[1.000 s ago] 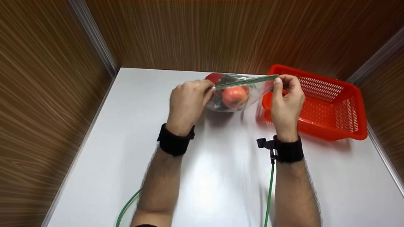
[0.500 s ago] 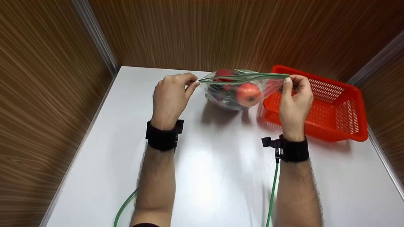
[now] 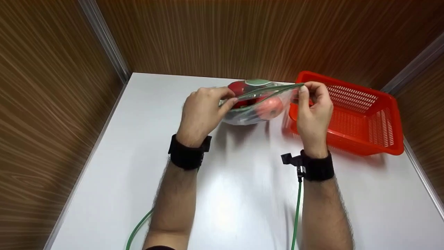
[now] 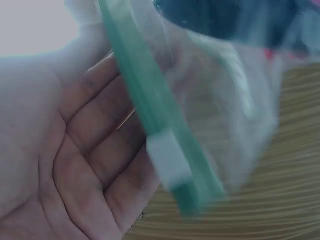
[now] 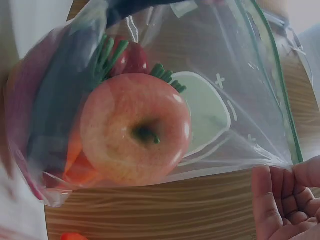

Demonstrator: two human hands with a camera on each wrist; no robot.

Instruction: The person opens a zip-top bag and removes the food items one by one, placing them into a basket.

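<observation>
A clear zip bag with a green zip strip hangs above the white table, held between both hands. Inside lie a red apple, another red fruit and dark vegetables. My left hand pinches the strip's left end, where a white slider sits on the strip. My right hand pinches the right end; its fingers show at the bag's corner.
An orange-red plastic basket stands on the table at the right, just behind my right hand. Wood-grain walls close in the table on the left, back and right. Green cables trail from both wrist straps.
Both hands have come closer together since half a second ago; the left moved right and down. The bag's mouth, stretched taut before, now slackens and the bag sits lower.
</observation>
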